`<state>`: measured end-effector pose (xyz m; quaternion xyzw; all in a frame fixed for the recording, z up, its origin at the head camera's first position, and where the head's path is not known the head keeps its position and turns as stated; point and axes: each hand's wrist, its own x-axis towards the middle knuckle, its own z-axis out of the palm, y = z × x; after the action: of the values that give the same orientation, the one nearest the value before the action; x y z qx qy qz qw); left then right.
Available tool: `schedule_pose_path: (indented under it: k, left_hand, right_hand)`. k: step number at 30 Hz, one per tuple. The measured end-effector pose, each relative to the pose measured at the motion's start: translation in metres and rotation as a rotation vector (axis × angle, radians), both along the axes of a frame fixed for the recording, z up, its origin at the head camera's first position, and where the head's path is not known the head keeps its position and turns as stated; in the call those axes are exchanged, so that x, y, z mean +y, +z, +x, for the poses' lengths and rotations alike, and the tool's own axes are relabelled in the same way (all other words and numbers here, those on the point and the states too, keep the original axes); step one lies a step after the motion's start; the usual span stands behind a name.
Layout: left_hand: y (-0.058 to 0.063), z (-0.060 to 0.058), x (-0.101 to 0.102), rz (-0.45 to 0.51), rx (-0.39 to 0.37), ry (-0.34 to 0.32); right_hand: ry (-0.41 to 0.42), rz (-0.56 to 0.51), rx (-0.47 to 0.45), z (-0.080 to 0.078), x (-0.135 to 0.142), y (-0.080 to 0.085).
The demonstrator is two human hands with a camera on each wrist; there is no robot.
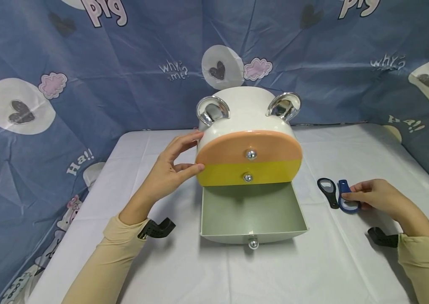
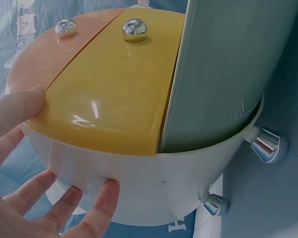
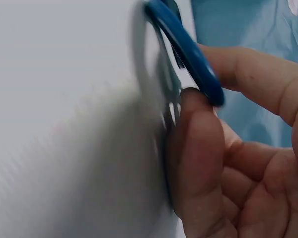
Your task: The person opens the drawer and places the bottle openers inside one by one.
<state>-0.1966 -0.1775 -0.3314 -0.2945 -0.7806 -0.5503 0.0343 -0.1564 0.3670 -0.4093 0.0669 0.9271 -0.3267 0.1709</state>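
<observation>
A small white drawer cabinet (image 1: 244,101) with silver ears faces me, its orange top drawer (image 1: 233,147) and yellow middle drawer (image 1: 222,174) closed. The pale green bottom drawer (image 1: 252,211) is pulled out, and its inside is bare. My left hand (image 1: 172,164) rests on the cabinet's left side. Its thumb (image 2: 20,106) touches the front near the orange and yellow seam, the other fingers spread along the white side wall. My right hand (image 1: 379,196) pinches a blue bottle opener (image 1: 343,185) close over the table. Beside it lies a black bottle opener (image 1: 327,192).
White cloth covers the table (image 1: 275,274). Behind it hangs a blue printed curtain (image 1: 161,42). Round silver knobs stick out from the drawers, the lowest knob (image 1: 253,243) reaching closest to me. Black straps (image 1: 157,228) show at both wrists.
</observation>
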Motion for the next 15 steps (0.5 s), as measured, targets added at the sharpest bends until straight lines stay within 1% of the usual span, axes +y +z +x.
schedule_pose_path:
  k: [4, 8, 10, 15]
  left_hand:
    - [0.000, 0.000, 0.000, 0.003, -0.002, 0.000]
    - [0.000, 0.000, 0.000, 0.001, -0.002, 0.002]
    - [0.000, 0.000, 0.000, 0.002, -0.002, 0.001]
    - [0.000, 0.000, 0.000, -0.003, -0.001, 0.004]
  right_hand:
    - [-0.009, -0.082, -0.033, 0.002, 0.008, 0.001]
    - [-0.011, -0.184, -0.045, 0.003, 0.012, 0.001]
    - [-0.011, -0.219, -0.054, 0.004, 0.013, 0.002]
    - [-0.001, -0.291, -0.040, 0.006, 0.016, 0.003]
